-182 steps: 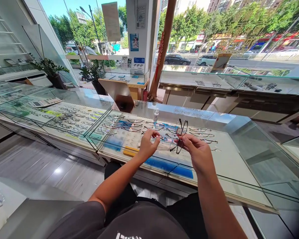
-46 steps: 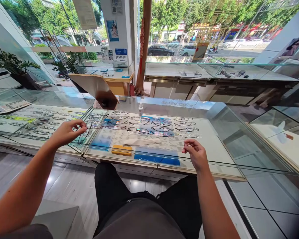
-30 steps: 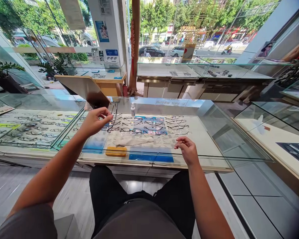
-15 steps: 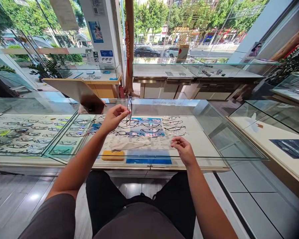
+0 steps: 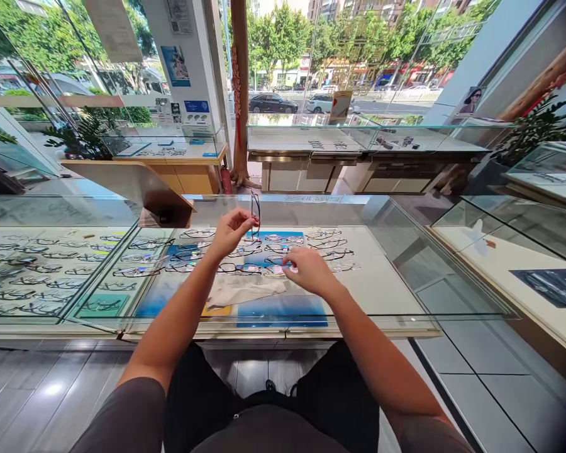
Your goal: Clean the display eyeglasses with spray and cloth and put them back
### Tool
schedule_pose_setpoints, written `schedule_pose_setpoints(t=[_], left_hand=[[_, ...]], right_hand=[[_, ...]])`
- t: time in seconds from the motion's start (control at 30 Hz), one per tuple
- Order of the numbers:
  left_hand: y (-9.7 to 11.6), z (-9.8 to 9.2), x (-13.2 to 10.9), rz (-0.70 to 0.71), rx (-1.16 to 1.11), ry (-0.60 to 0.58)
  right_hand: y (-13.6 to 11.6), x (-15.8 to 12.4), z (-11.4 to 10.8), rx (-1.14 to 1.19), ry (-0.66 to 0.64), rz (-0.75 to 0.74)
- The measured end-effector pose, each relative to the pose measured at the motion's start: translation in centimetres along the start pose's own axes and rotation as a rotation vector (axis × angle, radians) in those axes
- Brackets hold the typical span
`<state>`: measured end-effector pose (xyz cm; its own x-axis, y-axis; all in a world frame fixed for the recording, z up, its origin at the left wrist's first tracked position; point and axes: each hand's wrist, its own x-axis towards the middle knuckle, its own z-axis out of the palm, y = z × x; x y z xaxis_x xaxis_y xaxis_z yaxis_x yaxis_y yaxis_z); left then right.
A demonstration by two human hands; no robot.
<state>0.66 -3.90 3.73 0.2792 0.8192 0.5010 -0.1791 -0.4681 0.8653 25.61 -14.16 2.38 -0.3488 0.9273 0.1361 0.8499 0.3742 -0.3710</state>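
Note:
My left hand pinches a pair of dark-framed eyeglasses, held upright above the glass display counter. To its right, my right hand hovers over the rows of glasses with fingers bent together; whether anything is between the fingertips is too small to tell. Several pairs of glasses lie in rows around a blue sheet. In front of them a beige cloth partly covers a yellow item, beside a blue mat.
A brown wooden board leans at the back left of the counter. More glasses fill the left case, with a teal card near its front. At the right stands another glass case holding a dark picture sheet.
My right hand has moved left and forward over the glasses, closer to my left hand. My left hand, still holding the eyeglasses, has shifted slightly right. The view has tilted a little.

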Motion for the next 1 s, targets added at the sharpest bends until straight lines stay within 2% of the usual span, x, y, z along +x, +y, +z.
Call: schedule_pose_setpoints(t=[0.1,0.23,0.5,0.73,1.0], left_hand=[[0.0,-0.5,-0.9,-0.048,0.015,-0.077],[0.3,-0.6,-1.2,-0.051,0.010,-0.106],[0.2,-0.7,-0.6,-0.065,-0.040,-0.114],[0.0,-0.5,-0.7,-0.114,-0.011,-0.140],[0.2,-0.4,-0.7,-0.133,0.009,-0.132]], right_hand=[[-0.1,-1.4,1.6,-0.178,-0.018,0.054],[0.1,-2.4,2.0,-0.268,-0.024,0.094],[-2.0,-3.9,2.1,-0.245,-0.101,0.030],[-4.6,-3.1,1.9,-0.215,-0.206,0.018],[-4.2,-3.4,1.2,-0.264,-0.284,0.045]])
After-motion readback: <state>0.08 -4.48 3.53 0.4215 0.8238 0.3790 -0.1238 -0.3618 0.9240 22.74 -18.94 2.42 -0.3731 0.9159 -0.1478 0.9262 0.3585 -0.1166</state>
